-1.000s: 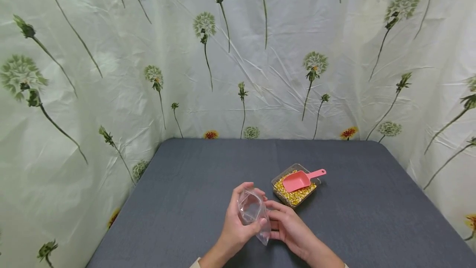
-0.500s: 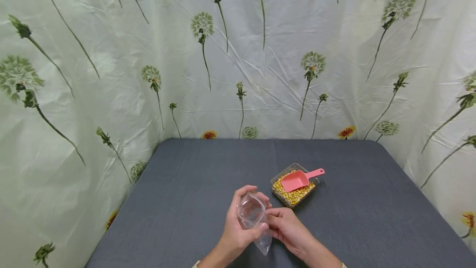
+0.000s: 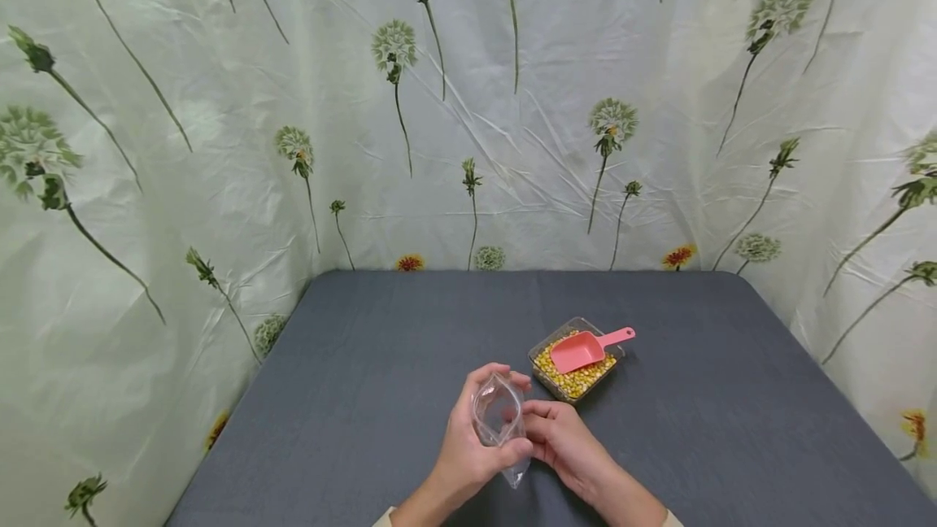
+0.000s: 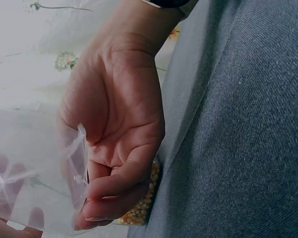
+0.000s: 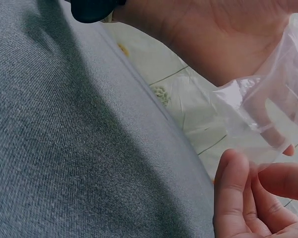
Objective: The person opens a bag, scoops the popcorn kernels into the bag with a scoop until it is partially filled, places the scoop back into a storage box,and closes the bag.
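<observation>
A clear plastic bag (image 3: 500, 407) stands mouth-up between my hands, its rim spread in a rounded opening and its pointed bottom corner hanging below. My left hand (image 3: 468, 452) grips the bag from the left, thumb in front and fingers curled round the far side. On the other side, my right hand (image 3: 569, 447) pinches the bag's edge between thumb and fingers, which the right wrist view shows close up. Seen from the left wrist, the bag (image 4: 35, 188) is see-through, with fingers visible behind it.
Just beyond my right hand sits a clear rectangular container (image 3: 547, 387) of yellow corn kernels (image 3: 569, 381). A pink scoop (image 3: 578, 352) lies on the kernels, its handle over the rim toward the right. Dark grey cloth (image 3: 395, 348) covers the table; a flowered curtain (image 3: 439, 120) surrounds it.
The bag's mouth has widened and turned more toward the camera. My right hand's fingers have drawn together at the bag's edge. The container and scoop remain in place on the table.
</observation>
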A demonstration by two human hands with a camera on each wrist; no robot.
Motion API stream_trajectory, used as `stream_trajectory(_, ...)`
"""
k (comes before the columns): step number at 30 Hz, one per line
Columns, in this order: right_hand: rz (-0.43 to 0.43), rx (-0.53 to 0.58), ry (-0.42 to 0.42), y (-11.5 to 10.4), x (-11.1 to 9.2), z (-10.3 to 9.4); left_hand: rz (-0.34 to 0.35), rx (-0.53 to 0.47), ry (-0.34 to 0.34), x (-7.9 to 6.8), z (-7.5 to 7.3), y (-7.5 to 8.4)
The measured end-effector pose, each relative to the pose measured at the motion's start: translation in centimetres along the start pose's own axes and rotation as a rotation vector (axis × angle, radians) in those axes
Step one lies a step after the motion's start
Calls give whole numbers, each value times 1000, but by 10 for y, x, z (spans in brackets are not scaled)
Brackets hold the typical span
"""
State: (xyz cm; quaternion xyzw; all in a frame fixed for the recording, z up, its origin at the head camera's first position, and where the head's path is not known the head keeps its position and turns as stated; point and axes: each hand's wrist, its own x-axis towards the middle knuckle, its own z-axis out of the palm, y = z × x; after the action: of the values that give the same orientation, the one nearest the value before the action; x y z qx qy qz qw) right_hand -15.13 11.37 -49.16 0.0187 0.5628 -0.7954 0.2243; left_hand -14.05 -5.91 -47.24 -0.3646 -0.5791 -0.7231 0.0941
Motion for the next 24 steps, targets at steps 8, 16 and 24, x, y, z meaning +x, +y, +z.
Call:
stream_trajectory(8,-54,-190,7,-5,-1,5,45,48,15,3,-5,-1)
stream_trajectory(16,-179,-356,14,-22,-10,0,80,267,3,18,-18,2)
stream_trajectory(24,-271,-545,16,-64,-9,-19,52,442,-45,31,-27,26)
